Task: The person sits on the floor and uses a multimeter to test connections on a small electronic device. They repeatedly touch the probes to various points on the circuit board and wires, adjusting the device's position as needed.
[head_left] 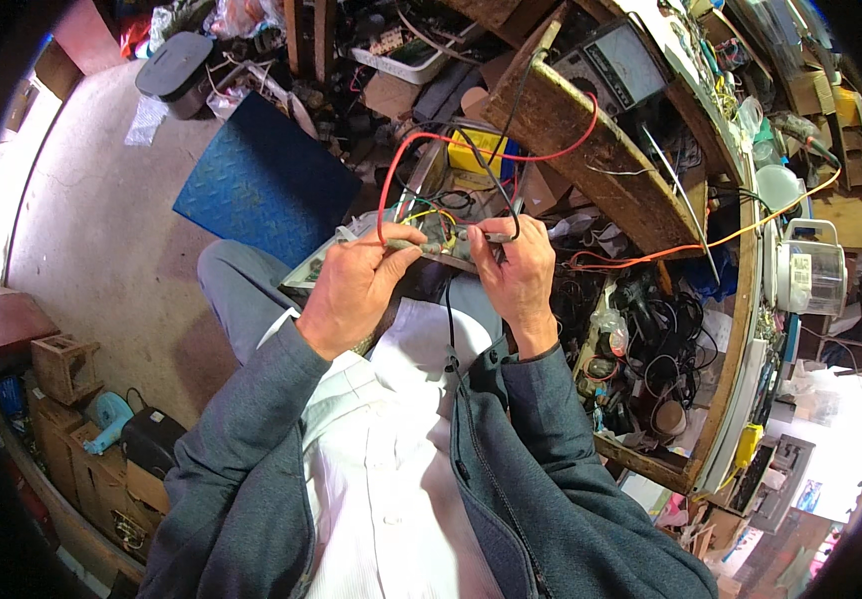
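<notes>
A person in a dark grey jacket (251, 419) and a white shirt (391, 479) sits with both hands close together over the lap. The left hand (356, 285) pinches a slim grey rod-shaped probe (404, 246) between thumb and fingers, and a glossy red cable (383, 198) rises beside it, looping up and across toward a boxy meter (615, 70) with a pale, dark-edged face. The right hand (519, 275) is likewise closed on a second slim probe (497, 238), where a thin black cable (515, 208) runs upward. The two probes point toward each other just above an open, pale metallic case (313, 268) at the knees (whether their tips touch anything is too small to tell). Inside the case are thin yellow wires (441, 212) and, at its far end, a bright yellow block (478, 153). A blue sheet with a raised pattern (266, 180) lies left of the case; to the right, tangled black cables (665, 349) fill a wooden-edged compartment (720, 409). A rough brown wooden board (600, 155) slants beyond the right hand.
</notes>
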Demonstrator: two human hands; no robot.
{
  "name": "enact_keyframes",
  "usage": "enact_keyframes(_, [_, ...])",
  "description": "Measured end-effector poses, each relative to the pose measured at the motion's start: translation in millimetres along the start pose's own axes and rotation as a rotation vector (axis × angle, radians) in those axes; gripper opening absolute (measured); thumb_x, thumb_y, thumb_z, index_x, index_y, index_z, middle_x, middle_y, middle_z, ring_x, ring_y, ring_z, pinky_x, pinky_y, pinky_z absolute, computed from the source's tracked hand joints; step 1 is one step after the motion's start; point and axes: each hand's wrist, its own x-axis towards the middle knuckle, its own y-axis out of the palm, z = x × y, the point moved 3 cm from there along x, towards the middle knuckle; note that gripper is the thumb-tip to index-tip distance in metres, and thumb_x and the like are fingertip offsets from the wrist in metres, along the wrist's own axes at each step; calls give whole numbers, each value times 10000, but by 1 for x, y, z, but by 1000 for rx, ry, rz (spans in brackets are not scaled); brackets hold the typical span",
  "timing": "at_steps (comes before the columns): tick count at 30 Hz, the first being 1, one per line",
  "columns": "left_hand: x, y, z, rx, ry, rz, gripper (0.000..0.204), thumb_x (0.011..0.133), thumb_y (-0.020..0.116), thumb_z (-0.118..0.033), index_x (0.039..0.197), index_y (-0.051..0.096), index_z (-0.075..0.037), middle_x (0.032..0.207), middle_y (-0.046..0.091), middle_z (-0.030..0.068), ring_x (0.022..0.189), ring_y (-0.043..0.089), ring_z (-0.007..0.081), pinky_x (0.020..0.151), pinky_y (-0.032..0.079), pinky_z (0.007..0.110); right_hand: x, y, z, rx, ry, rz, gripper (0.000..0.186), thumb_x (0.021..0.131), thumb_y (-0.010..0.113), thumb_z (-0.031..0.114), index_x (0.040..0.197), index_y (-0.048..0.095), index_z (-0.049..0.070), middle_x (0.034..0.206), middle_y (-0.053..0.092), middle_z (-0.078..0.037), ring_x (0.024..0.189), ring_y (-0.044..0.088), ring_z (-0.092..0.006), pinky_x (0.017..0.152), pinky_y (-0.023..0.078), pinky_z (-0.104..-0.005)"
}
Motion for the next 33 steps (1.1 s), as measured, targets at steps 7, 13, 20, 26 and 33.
enact_keyframes(7, [0,-1,-2,8,-2,3,175,1076,665,-96,1169,736,34,980,766,63,773,623,81,699,512,266,-1,-1,0,15,-29,-3,148,869,840,83,919,701,79,825,685,-67,785,663,-293,817,508,-421])
enact_keyframes(13, [0,-1,-2,10,-33,15,175,1074,668,-98,1177,743,22,965,767,70,781,631,84,704,514,268,-3,0,-2,27,-48,3,151,869,841,81,925,701,79,831,686,-66,795,663,-291,824,511,-420])
enact_keyframes(20, [0,-1,-1,35,0,12,179,1074,665,-95,1185,744,22,978,765,69,779,628,87,708,517,269,-2,-2,-1,10,-53,7,146,865,843,79,921,709,78,841,695,-69,805,666,-288,836,516,-423])
enact_keyframes(26, [-1,0,2,24,-12,12,177,1073,664,-88,1172,739,39,988,764,61,762,618,89,694,510,270,-3,-1,-3,19,-80,6,134,869,839,82,922,716,76,845,701,-68,809,666,-290,846,519,-429])
enact_keyframes(33, [-2,0,0,1,7,-5,181,1071,671,-93,1185,743,27,975,767,57,769,617,83,698,510,261,-2,-3,-2,22,-75,3,141,869,833,65,923,703,73,838,690,-70,808,664,-289,849,516,-430])
